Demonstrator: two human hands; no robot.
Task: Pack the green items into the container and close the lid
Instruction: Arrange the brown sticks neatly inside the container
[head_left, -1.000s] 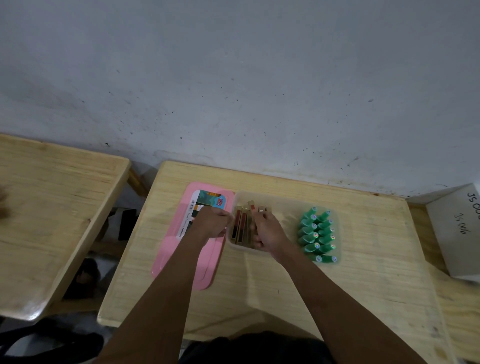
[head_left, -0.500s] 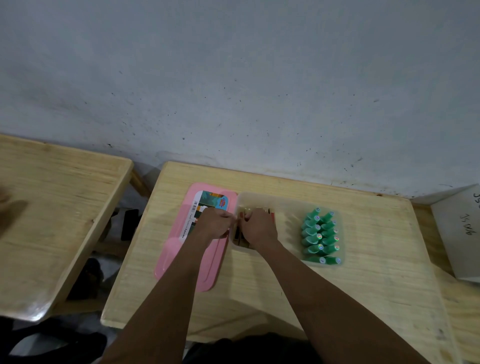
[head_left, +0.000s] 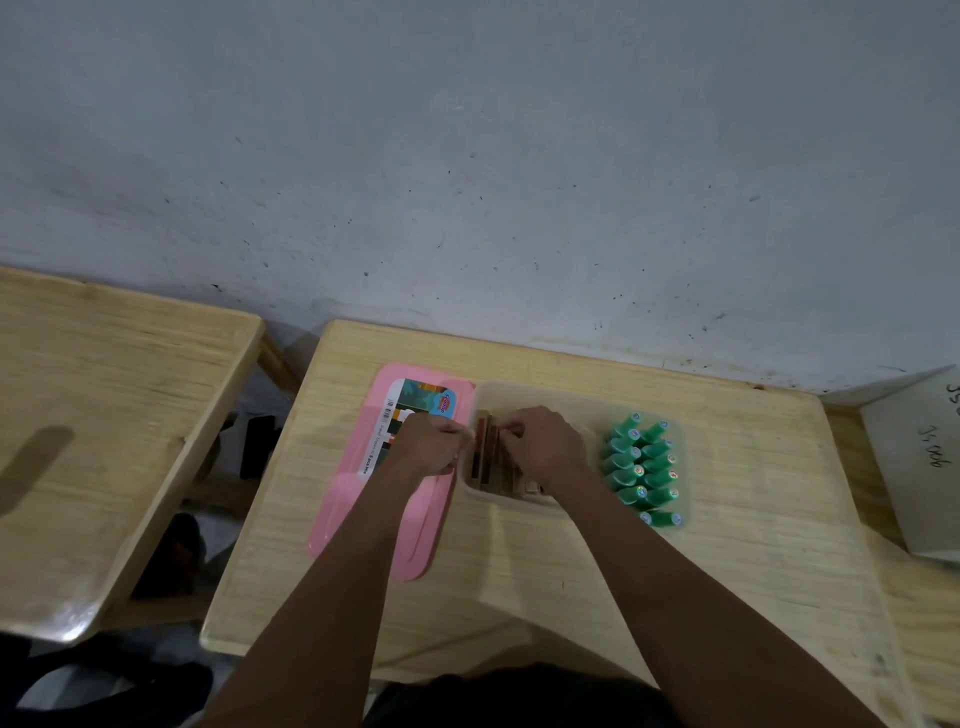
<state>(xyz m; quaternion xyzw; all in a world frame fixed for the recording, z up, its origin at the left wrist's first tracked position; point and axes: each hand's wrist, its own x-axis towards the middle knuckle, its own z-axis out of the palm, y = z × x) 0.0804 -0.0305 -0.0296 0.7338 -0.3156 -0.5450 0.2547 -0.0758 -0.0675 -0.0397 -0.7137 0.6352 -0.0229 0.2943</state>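
Green items (head_left: 643, 467) (inside container (head_left: 524, 391)) — right of hands (head_left: 545, 448)

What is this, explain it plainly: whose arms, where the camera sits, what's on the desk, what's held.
No machine here: a person works with two bare hands, filmed by one camera worn on their head, looking forward and down. On the wooden desk a pink lid lies beside a clear container. Green items fill the container's right end; brownish sticks lie at its left end. The left hand and right hand meet there with curled fingers; what they pinch is too small to tell. Another desk stands left, a white box right.
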